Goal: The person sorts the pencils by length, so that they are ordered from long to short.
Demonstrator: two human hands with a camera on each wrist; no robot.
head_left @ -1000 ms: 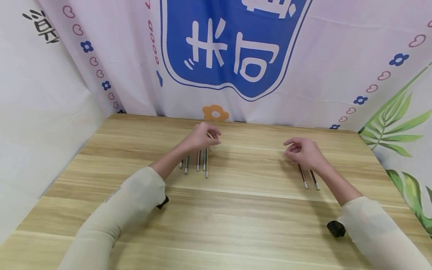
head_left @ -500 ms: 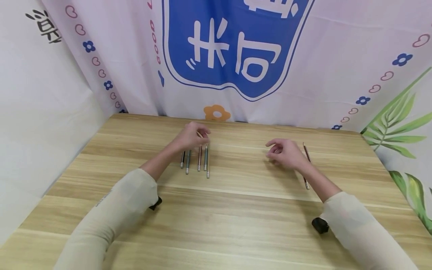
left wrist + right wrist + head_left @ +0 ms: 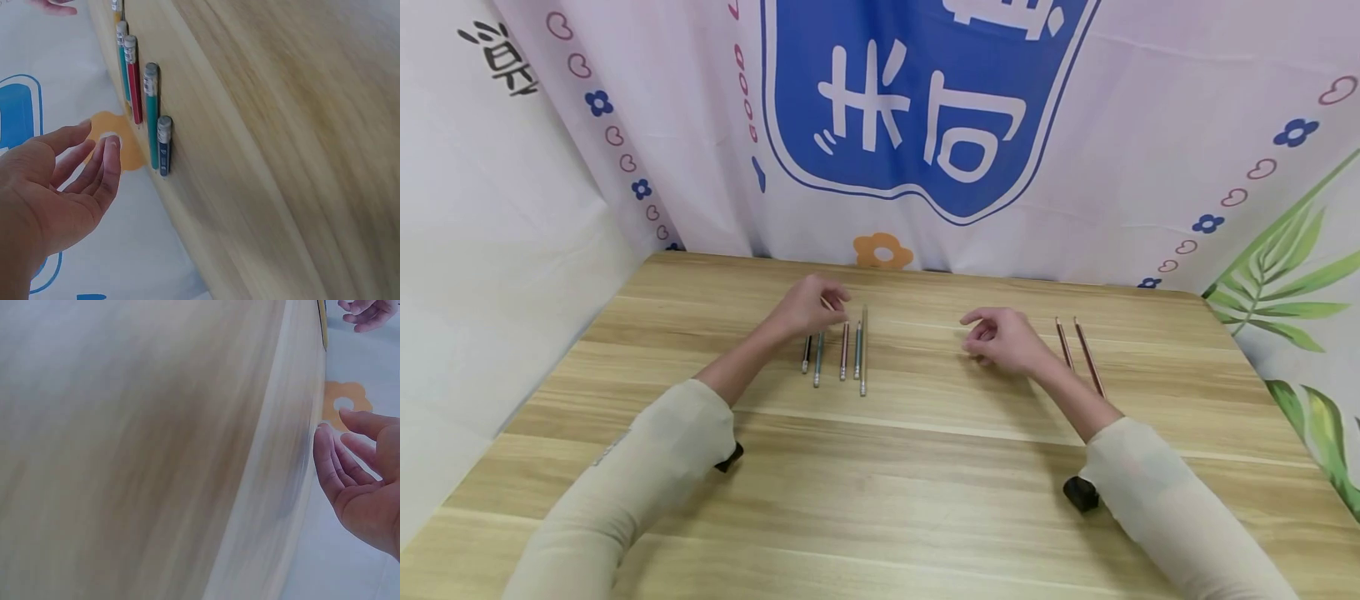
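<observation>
We see a pale cloth (image 3: 1150, 125) behind the wooden table (image 3: 880, 492). Five pencils (image 3: 863, 354) lie by the left hand (image 3: 809, 306), two pencils (image 3: 1091, 358) by the right hand (image 3: 1003, 339); both hands curl loosely, holding nothing.

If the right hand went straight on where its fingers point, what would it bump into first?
Likely the tan pencil, leftward; height is unclear, so the right hand might pass above it.

five pencils (image 3: 845, 352), two reddish pencils (image 3: 1090, 358) apart

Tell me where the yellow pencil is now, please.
In the head view, the yellow pencil lies just right of a teal pencil, nearer the left hand.
</observation>
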